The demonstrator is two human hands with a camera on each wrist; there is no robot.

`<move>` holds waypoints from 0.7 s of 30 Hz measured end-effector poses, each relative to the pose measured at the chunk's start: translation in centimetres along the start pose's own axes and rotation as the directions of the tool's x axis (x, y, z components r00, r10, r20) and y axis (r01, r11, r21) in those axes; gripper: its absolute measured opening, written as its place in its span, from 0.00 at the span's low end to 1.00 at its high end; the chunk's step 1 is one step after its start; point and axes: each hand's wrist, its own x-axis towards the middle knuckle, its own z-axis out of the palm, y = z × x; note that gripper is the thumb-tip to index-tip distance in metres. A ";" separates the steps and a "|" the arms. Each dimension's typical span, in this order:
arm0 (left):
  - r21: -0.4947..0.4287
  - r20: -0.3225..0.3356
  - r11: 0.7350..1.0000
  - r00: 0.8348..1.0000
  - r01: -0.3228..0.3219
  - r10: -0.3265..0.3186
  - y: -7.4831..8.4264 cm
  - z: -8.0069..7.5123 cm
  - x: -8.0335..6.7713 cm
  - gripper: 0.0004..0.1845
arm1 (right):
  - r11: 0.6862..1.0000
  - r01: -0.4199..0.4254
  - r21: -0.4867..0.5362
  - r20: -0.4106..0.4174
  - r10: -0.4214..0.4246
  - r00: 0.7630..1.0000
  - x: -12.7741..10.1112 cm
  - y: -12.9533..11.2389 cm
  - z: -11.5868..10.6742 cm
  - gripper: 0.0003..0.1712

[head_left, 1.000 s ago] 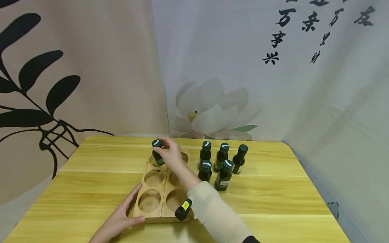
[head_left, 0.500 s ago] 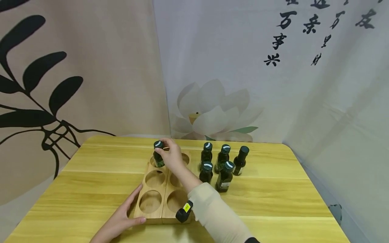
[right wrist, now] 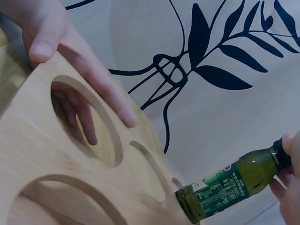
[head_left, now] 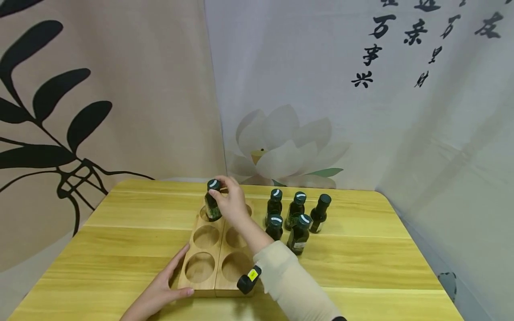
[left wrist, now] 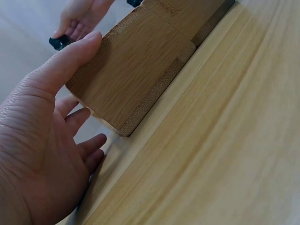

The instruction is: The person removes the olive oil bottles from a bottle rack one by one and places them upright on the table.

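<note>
Right hand [head_left: 230, 206] grips a small green bottle [head_left: 212, 201] near its dark cap, fingers curled round the neck. The bottle stands upright, base in or just over the far-left hole of the wooden rack [head_left: 199, 287]; can't tell from the head view if it is fully seated. In the right wrist view the bottle [right wrist: 233, 187] has its bottom at the rim of that end hole, label facing the camera, with the fingertips [right wrist: 288, 141] at the cap end.

Left hand [head_left: 158, 292] rests against the rack's near-left corner: thumb pressed on the near edge, fingers straight along the left side. Left wrist view confirms it: thumb [left wrist: 69, 61] laid flat on the rack's side face [left wrist: 136, 70], other fingers relaxed and touching the tabletop [left wrist: 225, 154]. It is not grasping anything.

The rack has six round holes in two rows of three and sits near the middle of the tabletop [head_left: 361, 263], long axis running from near edge to far edge. The other five holes are empty.

Five more dark-capped bottles [head_left: 298, 213] stand upright in a tight cluster just right of the rack, toward the far edge. They are apart from the rack; the right forearm partly overlaps the nearest one.

A black device with a yellow sticker [head_left: 249, 279] is strapped at the right wrist, over the beige sleeve [head_left: 289, 285].

Printed cloth backdrops hang behind the far edge.
</note>
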 end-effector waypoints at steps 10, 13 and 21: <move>0.035 -0.006 0.999 1.000 -0.005 0.005 0.0 0.0 0.0 0.53 | 0.993 0.113 0.017 -0.034 -0.113 0.993 0.7 -2.0 -1.4 0.17; 0.070 -0.012 0.998 1.000 -0.005 0.006 0.0 -0.1 0.0 0.54 | 0.989 0.148 0.013 -0.039 -0.147 0.988 0.8 -2.6 -1.9 0.17; 0.086 -0.011 0.996 1.000 0.004 -0.003 0.1 -0.1 -0.1 0.54 | 0.971 0.237 0.032 -0.038 -0.236 0.971 0.9 -4.7 -3.3 0.16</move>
